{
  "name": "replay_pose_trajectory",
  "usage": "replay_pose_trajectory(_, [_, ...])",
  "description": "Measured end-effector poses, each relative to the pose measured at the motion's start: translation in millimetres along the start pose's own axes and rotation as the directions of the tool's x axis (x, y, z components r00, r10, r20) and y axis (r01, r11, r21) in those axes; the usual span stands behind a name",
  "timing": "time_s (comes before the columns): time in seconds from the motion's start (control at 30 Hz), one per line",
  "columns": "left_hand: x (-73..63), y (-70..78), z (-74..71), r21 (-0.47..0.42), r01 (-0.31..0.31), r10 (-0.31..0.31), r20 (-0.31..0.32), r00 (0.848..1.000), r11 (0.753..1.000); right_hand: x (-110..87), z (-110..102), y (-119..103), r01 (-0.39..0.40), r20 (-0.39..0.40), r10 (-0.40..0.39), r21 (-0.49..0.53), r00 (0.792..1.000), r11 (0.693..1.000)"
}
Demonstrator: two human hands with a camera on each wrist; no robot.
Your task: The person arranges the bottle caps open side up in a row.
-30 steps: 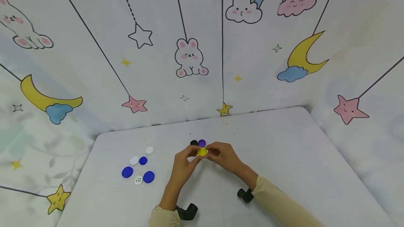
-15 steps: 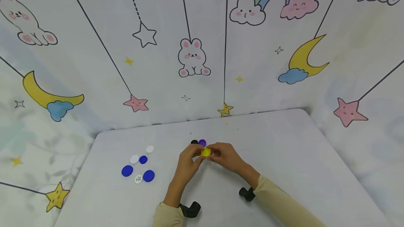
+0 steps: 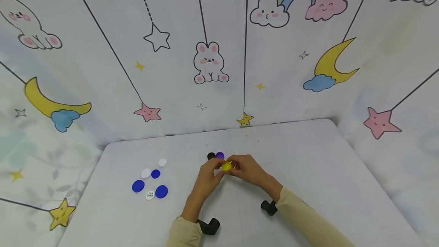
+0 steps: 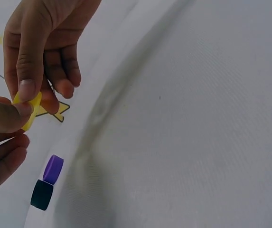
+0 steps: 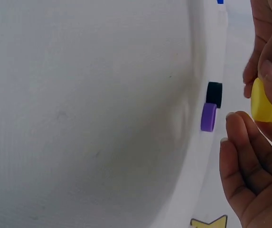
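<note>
Both hands meet over the table at a yellow bottle cap point(image 3: 226, 166). My left hand point(image 3: 207, 174) pinches the cap from the left with thumb and fingers. From the other side my right hand point(image 3: 247, 169) pinches it as well. In the right wrist view the yellow cap point(image 5: 263, 102) is tilted on edge, its rim partly hidden by fingers. Just beyond the hands, a black cap point(image 3: 211, 156) and a purple cap point(image 3: 220, 156) lie side by side, touching. The left wrist view shows the purple cap point(image 4: 53, 169) and the black cap point(image 4: 42, 194) apart from the fingers.
On the left of the white table point(image 3: 308, 186) lie several loose caps, among them a large blue cap point(image 3: 162, 191), a small blue cap point(image 3: 156, 174), a plain white cap point(image 3: 162, 162) and a printed white cap point(image 3: 150, 195). A patterned cloth wall point(image 3: 219, 98) rises behind the table.
Both hands have shifted slightly right with the yellow cap between them, and the cap's tilt has changed. The head view has moved a little. The caps on the table stay put.
</note>
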State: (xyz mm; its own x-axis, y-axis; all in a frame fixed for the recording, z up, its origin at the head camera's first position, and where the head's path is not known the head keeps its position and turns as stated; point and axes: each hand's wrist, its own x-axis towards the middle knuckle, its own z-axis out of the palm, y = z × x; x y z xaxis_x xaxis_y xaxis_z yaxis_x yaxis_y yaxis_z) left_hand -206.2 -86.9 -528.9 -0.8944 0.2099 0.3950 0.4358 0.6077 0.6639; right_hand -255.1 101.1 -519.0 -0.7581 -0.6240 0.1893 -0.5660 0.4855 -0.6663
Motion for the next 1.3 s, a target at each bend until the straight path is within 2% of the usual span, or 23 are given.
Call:
replay_pose_trajectory(0.13, [4.7,-2.6,8.7,0.118,-0.062,0.056,0.047,0.997,0.991,-1.7,-3,8,-0.025,0.0,0.025,-0.091,1.0,0.996])
replay_pose_trajectory(0.23, [9.4,-5.4,13.8,0.166,-0.089,0.078,0.073,0.994,0.982,-0.9,-4,12,-0.033,-0.006,0.033,-0.147,0.999,0.989])
replay_pose_trajectory(0.5, [19.6,-15.9,21.5,0.22,-0.071,0.049,0.108,0.993,0.973,6.7,4,23,-0.113,-0.034,0.108,-0.237,0.994,0.965])
replay_pose_trajectory(0.77, [28.1,-19.5,25.3,0.292,-0.086,0.044,0.147,0.988,0.953,11.5,7,24,-0.19,-0.059,0.181,-0.238,0.982,0.953])
replay_pose_trajectory(1.03, [38.4,-28.5,29.7,0.367,-0.117,0.073,0.132,0.989,0.923,18.5,9,26,-0.197,-0.113,0.175,-0.24,0.978,0.95])
replay_pose_trajectory(1.3, [45.0,-33.7,30.1,0.42,-0.091,0.035,0.139,0.99,0.903,27.9,10,21,-0.248,-0.117,0.224,-0.271,0.968,0.93])
